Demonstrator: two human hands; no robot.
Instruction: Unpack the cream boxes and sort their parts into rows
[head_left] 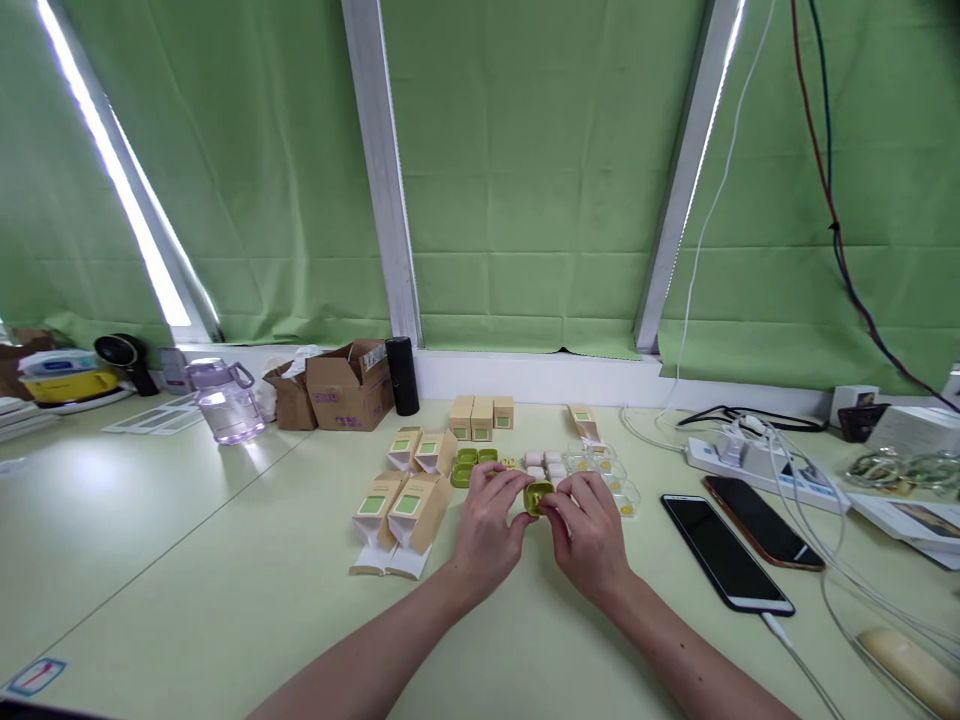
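A small olive-green square cup point(537, 496) is held up between my two hands above the table. Thumb and fingers of my left hand point(489, 525) pinch its left side. My right hand point(589, 530) has its fingertips at the cup's right side and inner edge; anything small in them is too hidden to make out. Just behind my left hand stand more green cups point(465, 457). Small white-pink blocks point(553, 458) and clear plastic cups point(619, 490) with yellow bits lie behind my right hand. Open kraft boxes point(411, 508) with green labels lie left of my left hand.
Closed kraft boxes point(472, 417) stand at the back. A cardboard carton point(349, 385), a black cylinder point(403, 375) and a water bottle point(226, 400) are at back left. Two phones, a black one point(724, 552) with a cable attached, and a power strip point(772, 470) lie right.
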